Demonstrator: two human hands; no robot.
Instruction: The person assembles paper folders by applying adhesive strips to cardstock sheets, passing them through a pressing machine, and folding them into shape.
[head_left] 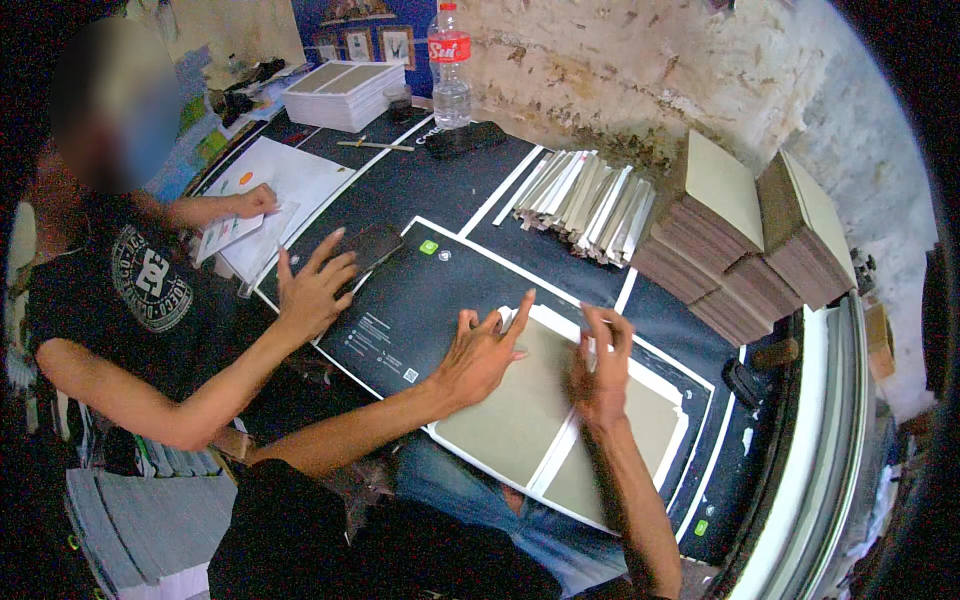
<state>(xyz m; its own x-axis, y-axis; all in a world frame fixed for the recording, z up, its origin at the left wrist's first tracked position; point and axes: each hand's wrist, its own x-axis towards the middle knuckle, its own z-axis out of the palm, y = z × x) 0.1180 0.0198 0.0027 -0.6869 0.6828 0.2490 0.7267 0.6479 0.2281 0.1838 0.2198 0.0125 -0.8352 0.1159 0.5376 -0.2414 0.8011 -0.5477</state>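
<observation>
A pair of grey-beige cover boards [510, 415], split by a white strip [553, 455], lies in front of me on a black printed sheet [385, 310] with white edges. Over the far left part of the boards is my left hand [480, 355], its index finger stretched out and its thumb apart, beside a white folded edge. My right hand [603, 375] is raised over the right board, fingers curled and slightly blurred. Something pale shows at its fingers, too small to name. White turned-in margins border the boards on the far and right sides.
Beyond the boards lies a pile of board strips [585, 205]; stacked boards [715, 220] stand at the right. A co-worker's hand [318, 285] reaches in from the left beside a dark phone [378, 248]. Farther back are a water bottle [450, 75] and a stack of covers [345, 105].
</observation>
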